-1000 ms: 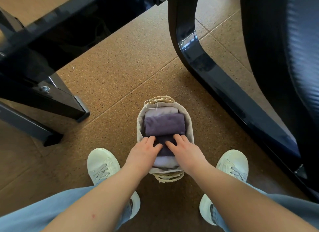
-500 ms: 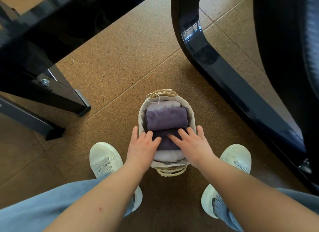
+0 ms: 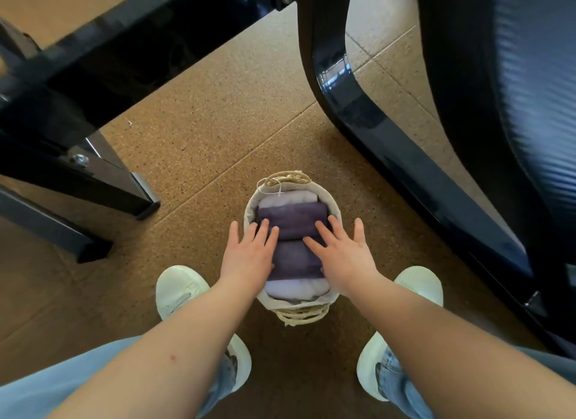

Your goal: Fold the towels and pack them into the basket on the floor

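1. The basket [image 3: 336, 205] sits on the floor [image 3: 202, 122] between the shoes [image 3: 179, 289], its long axis running 12 to 6 o'clock.
2. Folded towels [image 3: 293, 220] lie crosswise inside, 9 to 3.
3. The left hand [image 3: 244, 256] at 9 and the right hand [image 3: 346, 256] at 3 press flat, fingers straight and spread, gripping nothing; both are equally near.

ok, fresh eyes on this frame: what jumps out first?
The small basket on the floor, centre frame, packed with folded purple and pale towels. The left hand and right hand lie flat on the towels, fingers straight. A glossy black leg curves past on the right.
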The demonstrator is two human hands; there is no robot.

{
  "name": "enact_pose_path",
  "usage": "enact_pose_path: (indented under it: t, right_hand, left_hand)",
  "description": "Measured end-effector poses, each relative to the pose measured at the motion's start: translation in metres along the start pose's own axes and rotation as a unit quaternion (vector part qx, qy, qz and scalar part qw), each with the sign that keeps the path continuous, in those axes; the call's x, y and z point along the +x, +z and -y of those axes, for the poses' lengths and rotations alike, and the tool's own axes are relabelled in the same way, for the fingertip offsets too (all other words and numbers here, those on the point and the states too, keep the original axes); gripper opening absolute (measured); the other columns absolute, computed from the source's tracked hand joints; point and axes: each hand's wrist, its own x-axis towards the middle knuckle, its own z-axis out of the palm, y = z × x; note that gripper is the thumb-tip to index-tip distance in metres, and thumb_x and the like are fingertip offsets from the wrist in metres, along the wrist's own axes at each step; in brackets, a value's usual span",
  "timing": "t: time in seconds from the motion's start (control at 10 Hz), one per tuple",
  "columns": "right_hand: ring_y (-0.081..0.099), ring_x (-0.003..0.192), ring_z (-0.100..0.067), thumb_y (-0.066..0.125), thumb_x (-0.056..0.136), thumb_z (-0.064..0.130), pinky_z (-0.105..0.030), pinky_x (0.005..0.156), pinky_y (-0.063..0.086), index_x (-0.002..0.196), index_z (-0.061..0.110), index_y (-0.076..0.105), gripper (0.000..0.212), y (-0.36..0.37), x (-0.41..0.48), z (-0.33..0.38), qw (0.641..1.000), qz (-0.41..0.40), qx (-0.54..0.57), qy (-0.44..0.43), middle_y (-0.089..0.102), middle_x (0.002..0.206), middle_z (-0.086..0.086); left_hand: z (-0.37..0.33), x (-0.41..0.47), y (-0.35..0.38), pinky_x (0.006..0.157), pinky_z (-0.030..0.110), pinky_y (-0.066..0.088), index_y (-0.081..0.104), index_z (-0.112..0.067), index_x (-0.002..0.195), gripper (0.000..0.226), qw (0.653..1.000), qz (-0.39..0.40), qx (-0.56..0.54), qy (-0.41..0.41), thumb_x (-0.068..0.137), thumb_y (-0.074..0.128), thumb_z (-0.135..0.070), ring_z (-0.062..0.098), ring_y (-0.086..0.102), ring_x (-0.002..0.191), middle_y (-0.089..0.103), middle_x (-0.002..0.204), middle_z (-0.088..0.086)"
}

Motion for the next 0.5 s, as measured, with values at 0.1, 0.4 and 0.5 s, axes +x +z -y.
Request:
enact_pose_path:
  t: [0.1, 0.4, 0.5]
  right_hand:
    - [-0.021, 0.155, -0.034, 0.049, 0.103, 0.041, -0.075, 0.113, -0.017, 0.161, 0.046, 0.004, 0.073, -0.002, 0.012, 0.0, 0.999, 0.037, -0.028, 0.011, -0.007, 0.172, -0.003]
    - [-0.013, 0.156, -0.039, 0.052, 0.102, 0.032, -0.073, 0.117, -0.005, 0.161, 0.04, 0.019, 0.068, -0.024, 0.008, 0.006, 0.998, 0.059, -0.007, 0.019, 0.004, 0.172, -0.008]
    - [-0.01, 0.156, -0.038, 0.057, 0.1, 0.032, -0.071, 0.119, 0.004, 0.162, 0.037, 0.014, 0.076, -0.026, -0.01, 0.008, 0.999, 0.05, 0.01, 0.018, 0.007, 0.171, -0.01]
  left_hand:
    - [0.002, 0.01, 0.0, 0.12, 0.067, -0.003, -0.001, -0.022, 0.163, 0.077, 1.0, 0.018, 0.015, -0.002, 0.104, 0.041, -0.05, 0.03, 0.004, 0.157, -0.001, 0.172, 0.007]
    - [0.003, -0.013, -0.013, 0.121, 0.065, -0.001, -0.001, -0.027, 0.163, 0.083, 0.998, 0.03, -0.052, -0.006, 0.1, 0.046, -0.054, 0.035, -0.005, 0.157, -0.006, 0.172, 0.004]
    - [0.005, -0.03, -0.02, 0.123, 0.063, 0.002, 0.001, -0.03, 0.163, 0.089, 0.996, 0.044, -0.074, 0.001, 0.095, 0.049, -0.062, 0.035, -0.003, 0.157, -0.006, 0.172, 0.003]
